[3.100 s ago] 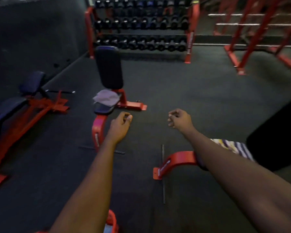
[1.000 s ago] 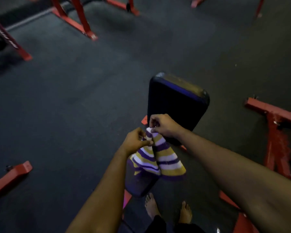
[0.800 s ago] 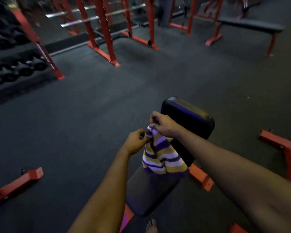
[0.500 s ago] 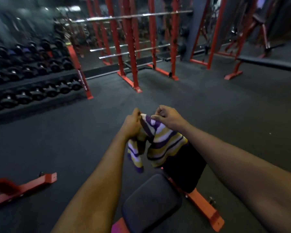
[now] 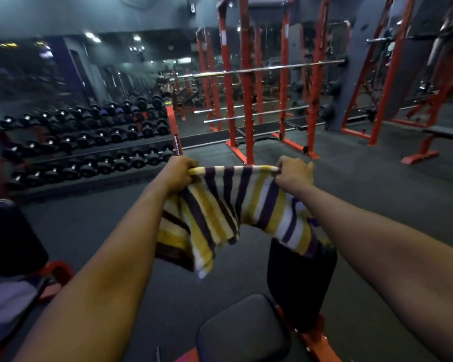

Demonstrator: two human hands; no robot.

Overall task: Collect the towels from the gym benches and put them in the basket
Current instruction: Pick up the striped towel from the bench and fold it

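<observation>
Fingers [image 5: 281, 170] of your two hands pinch the striped towel's [image 5: 220, 212] top corners, which a moment ago were bunched together and are now pulled apart above the table [image 5: 243, 333], ready for a basket not in view.

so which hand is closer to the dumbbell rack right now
Left. The left hand grips the striped towel's left corner, just right of the dumbbell rack's red end post. The right hand holds the opposite corner, farther right, in front of the red power rack.
</observation>
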